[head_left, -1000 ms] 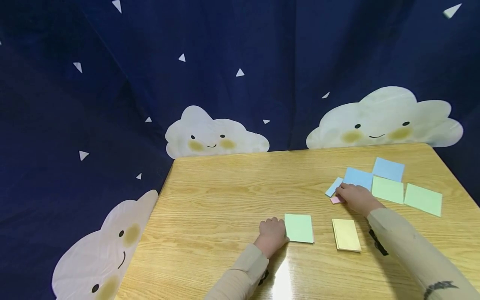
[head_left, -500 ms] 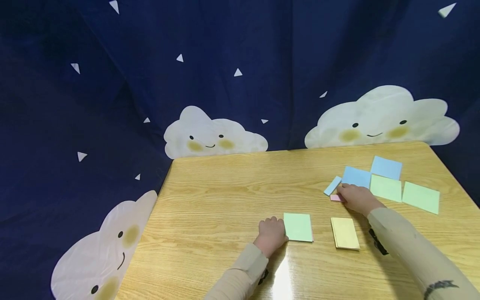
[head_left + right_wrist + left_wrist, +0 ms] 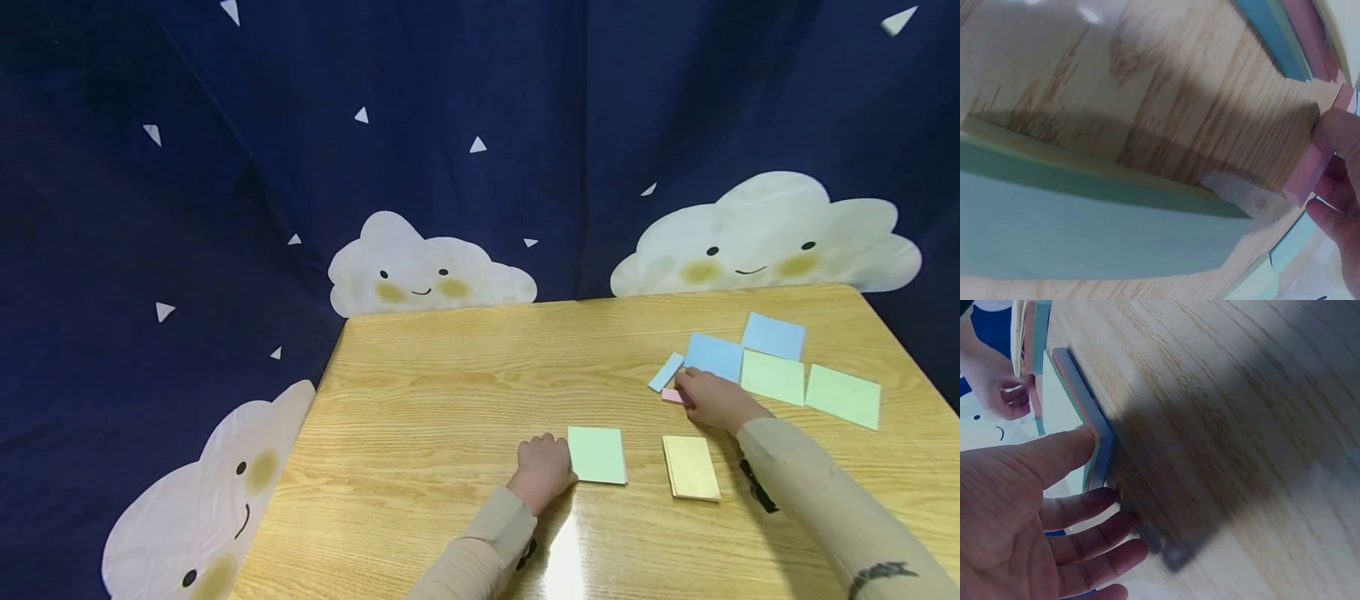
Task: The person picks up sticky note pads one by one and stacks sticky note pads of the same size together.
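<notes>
In the head view, my left hand [image 3: 543,475] is at the left edge of a square stack of sticky note pads [image 3: 596,455], green on top. The left wrist view shows pink and blue layers in this stack [image 3: 1094,425], its corner held between my thumb and fingers. Farther back on the right, my right hand [image 3: 716,400] pinches a narrow pink sticky note pad [image 3: 672,397], partly covered by the hand in the head view. The right wrist view shows the pink pad [image 3: 1310,172] on its edge between thumb and fingers. A narrow light blue pad [image 3: 666,372] lies just beyond it.
A yellow-topped stack of pads [image 3: 692,468] sits between my hands, near the right forearm. Behind the right hand lie two blue pads [image 3: 715,357] and two green pads [image 3: 772,377]. A dark blue curtain [image 3: 450,100] hangs at the wooden table's [image 3: 450,375] back edge.
The narrow pink pad has turned slightly in my right hand. My left hand and the other pads stay where they were; the whole view shifts a little.
</notes>
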{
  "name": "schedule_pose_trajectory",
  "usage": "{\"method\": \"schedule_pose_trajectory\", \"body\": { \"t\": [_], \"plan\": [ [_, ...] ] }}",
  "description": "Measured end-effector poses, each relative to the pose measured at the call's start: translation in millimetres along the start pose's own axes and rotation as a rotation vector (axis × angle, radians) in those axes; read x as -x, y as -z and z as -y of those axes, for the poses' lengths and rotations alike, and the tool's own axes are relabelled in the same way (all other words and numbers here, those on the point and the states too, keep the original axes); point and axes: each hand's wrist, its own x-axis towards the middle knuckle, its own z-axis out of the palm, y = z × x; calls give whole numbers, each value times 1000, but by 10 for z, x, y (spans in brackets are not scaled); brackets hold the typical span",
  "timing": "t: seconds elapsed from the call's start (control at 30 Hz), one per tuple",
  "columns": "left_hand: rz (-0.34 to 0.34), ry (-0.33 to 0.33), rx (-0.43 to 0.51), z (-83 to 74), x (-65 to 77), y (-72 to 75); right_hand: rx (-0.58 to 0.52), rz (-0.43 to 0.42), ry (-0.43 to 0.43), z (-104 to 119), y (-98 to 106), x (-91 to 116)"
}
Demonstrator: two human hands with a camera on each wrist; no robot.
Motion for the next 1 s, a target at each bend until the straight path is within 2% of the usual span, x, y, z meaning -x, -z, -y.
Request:
{"method": "schedule_pose_trajectory", "body": {
  "t": [0.23,0.5,0.7,1.0],
  "plan": [
    [-13,-2,9,-4,3,4,17,2,3,-13,-25,-5],
    [6,4,11,7,5,12,31,-10,-31,9,-27,-12],
    [10,-2,11,6,10,24,5,12,-123,26,-30,11],
    [9,-3,8,6,14,20,-70,-2,-244,-3,-40,56]
  ]
}}
